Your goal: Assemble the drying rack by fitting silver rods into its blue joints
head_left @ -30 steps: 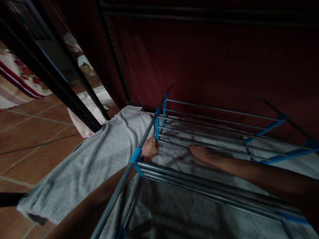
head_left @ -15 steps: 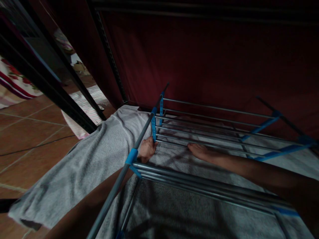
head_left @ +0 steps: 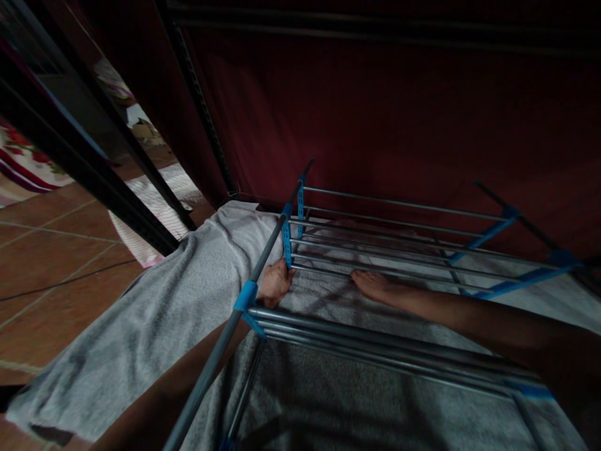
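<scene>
The gray towel [head_left: 154, 313] lies spread under the metal drying rack [head_left: 399, 250], and the left hand [head_left: 275, 283] is curled on it by a blue clip [head_left: 287, 241] while the right hand [head_left: 373, 285] lies flat on it.
</scene>
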Available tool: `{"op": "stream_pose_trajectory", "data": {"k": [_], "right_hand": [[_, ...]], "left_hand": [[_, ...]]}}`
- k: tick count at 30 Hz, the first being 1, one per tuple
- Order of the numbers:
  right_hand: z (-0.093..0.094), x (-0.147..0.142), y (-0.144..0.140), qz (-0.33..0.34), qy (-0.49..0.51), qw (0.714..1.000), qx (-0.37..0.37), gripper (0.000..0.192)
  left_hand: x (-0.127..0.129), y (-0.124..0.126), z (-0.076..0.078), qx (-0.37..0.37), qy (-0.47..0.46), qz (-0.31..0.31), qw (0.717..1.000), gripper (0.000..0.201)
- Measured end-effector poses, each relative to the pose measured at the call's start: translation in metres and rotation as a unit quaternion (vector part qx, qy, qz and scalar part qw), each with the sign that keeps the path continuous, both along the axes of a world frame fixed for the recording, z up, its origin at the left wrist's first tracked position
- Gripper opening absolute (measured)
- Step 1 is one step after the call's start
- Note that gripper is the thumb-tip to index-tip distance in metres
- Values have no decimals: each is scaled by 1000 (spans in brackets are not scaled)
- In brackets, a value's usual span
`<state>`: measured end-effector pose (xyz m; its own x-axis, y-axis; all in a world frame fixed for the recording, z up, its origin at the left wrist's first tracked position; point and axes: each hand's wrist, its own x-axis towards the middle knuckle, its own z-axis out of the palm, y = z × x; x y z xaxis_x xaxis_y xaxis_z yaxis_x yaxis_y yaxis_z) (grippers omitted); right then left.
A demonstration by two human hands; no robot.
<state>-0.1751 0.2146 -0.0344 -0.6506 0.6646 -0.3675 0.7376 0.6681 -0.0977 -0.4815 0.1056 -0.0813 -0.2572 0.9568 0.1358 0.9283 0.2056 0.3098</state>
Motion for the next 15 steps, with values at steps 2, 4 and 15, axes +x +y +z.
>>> {"op": "stream_pose_trajectory", "data": {"k": [2,4,15], "right_hand": [[2,0,-1,-4,-4,1000,-7,49],[4,2,-2,0,-6,1000,-11,46],[3,13,-7,-10,-18,1000,2,45]], "left_hand": [[-1,0,0,6,-2,-4,1000,24],[-1,0,0,7,-2,-8,1000,25],[-2,-1,1,8,-17,-14,1000,23]]}}
